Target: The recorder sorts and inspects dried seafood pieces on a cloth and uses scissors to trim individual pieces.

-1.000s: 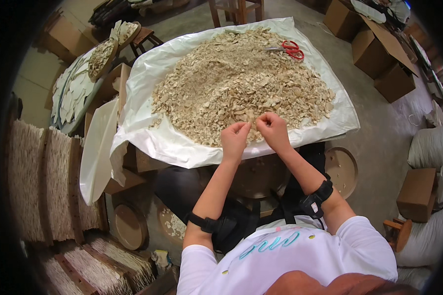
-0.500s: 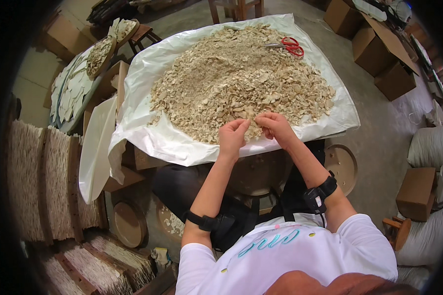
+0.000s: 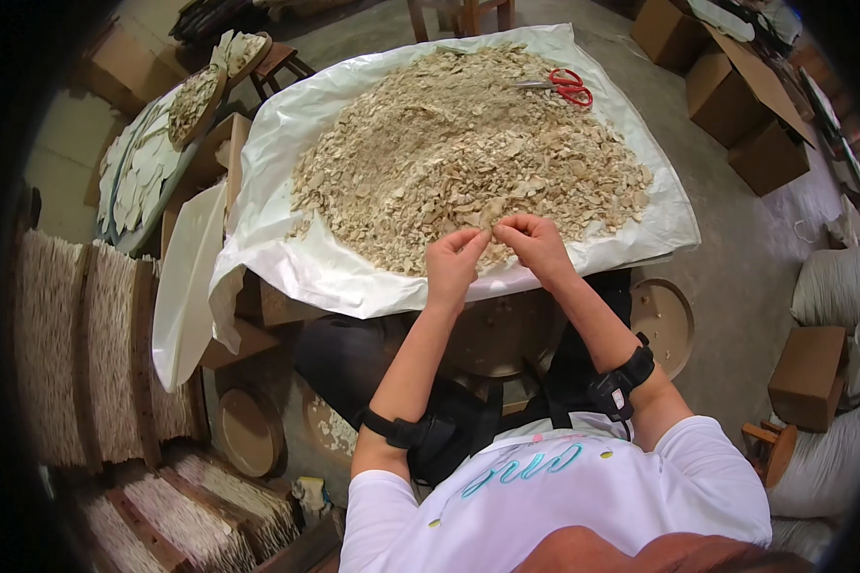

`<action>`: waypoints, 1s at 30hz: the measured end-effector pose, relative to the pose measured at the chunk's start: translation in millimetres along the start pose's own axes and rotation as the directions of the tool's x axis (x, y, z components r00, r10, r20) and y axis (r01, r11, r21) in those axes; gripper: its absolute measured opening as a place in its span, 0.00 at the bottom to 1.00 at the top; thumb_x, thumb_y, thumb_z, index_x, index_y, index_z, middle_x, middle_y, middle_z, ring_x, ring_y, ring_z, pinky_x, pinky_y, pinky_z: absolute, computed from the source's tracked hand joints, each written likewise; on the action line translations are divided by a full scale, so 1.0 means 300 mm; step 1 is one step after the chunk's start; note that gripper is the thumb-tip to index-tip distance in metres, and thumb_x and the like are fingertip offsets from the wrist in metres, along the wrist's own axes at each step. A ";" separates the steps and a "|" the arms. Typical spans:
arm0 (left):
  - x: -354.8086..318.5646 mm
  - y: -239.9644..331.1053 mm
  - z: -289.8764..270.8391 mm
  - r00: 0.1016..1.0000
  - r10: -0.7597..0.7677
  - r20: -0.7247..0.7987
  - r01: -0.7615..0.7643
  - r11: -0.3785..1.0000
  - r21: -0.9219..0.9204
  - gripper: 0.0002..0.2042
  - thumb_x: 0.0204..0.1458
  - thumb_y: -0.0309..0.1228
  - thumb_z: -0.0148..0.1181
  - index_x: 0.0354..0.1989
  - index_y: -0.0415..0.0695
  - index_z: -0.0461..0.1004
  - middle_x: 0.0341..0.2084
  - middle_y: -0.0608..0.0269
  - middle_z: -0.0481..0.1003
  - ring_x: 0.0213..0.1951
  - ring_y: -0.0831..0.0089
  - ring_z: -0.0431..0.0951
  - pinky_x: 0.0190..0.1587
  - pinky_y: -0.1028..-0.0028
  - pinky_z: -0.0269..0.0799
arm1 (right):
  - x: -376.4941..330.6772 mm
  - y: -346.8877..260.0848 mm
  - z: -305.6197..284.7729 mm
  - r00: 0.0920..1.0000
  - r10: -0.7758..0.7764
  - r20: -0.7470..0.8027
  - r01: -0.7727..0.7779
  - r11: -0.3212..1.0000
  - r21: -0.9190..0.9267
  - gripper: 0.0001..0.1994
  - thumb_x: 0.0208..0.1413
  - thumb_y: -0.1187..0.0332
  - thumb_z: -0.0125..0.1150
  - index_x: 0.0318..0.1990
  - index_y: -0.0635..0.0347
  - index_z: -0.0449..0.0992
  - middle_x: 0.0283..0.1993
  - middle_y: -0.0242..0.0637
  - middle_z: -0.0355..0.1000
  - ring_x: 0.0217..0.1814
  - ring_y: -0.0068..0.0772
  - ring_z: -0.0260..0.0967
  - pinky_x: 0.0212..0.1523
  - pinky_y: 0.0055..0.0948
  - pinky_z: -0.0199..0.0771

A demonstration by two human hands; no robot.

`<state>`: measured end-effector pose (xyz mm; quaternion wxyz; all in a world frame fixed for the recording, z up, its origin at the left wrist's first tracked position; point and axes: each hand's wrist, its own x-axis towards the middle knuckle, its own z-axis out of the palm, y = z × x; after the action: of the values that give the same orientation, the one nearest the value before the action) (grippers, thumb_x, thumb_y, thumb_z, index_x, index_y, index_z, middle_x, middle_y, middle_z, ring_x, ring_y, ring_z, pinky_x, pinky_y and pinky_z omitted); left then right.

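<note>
Brown cardboard boxes [image 3: 747,105] top-right, white sheet [image 3: 354,277] centre

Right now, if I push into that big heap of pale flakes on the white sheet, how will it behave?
The heap of pale flakes looks loose and dry, so it would probably slide and spread rather than move as one mass. The pieces look thin, likely light and perhaps brittle. The white sheet looks crinkled and floppy, so it may drag or bunch.

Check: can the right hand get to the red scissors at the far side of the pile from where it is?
Probably, with a long stretch. The right hand is at the near edge of the pile of pale flakes; the red scissors lie on top at the far right, uncovered. Nothing blocks the way above the pile.
</note>
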<state>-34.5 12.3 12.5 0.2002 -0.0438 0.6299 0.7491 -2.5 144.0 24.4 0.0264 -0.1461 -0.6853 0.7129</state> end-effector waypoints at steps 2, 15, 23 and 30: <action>0.006 -0.017 -0.001 0.998 0.056 -0.025 -0.055 0.998 0.045 0.08 0.44 0.30 0.60 0.28 0.38 0.74 0.12 0.75 0.63 0.11 0.89 0.55 0.12 0.85 0.48 | 0.005 0.008 0.008 0.986 -0.164 -0.013 0.157 0.962 -0.224 0.08 0.44 0.68 0.57 0.26 0.65 0.73 0.17 0.23 0.64 0.20 0.18 0.60 0.21 0.23 0.60; 0.024 -0.006 -0.023 0.991 -0.112 0.077 0.128 0.963 -0.236 0.07 0.44 0.29 0.59 0.27 0.38 0.72 0.10 0.76 0.61 0.10 0.89 0.54 0.12 0.84 0.46 | 0.030 0.050 -0.031 0.962 0.208 0.178 -0.272 0.796 0.540 0.09 0.45 0.67 0.50 0.30 0.62 0.70 0.23 0.31 0.64 0.18 0.18 0.57 0.12 0.16 0.53; 0.028 -0.013 -0.008 0.998 -0.044 0.034 0.045 0.998 -0.037 0.07 0.43 0.29 0.61 0.27 0.38 0.74 0.12 0.73 0.66 0.12 0.87 0.59 0.13 0.85 0.51 | 0.018 0.058 -0.030 0.992 0.122 0.031 -0.125 0.983 0.138 0.07 0.43 0.69 0.58 0.28 0.62 0.73 0.16 0.22 0.61 0.14 0.13 0.51 0.14 0.14 0.48; 0.052 -0.032 -0.040 0.943 0.268 0.196 -0.330 0.820 0.467 0.07 0.42 0.29 0.58 0.23 0.36 0.75 0.16 0.67 0.72 0.18 0.82 0.67 0.22 0.81 0.63 | 0.012 0.006 -0.027 0.860 -0.507 -0.058 0.380 0.711 -0.592 0.07 0.46 0.68 0.54 0.30 0.59 0.74 0.15 0.29 0.62 0.16 0.16 0.57 0.19 0.19 0.58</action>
<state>-47.5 5.8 -3.8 0.1226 0.1540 0.7856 0.5865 -3.7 152.6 21.9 0.2280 -0.0539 -0.8712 0.4315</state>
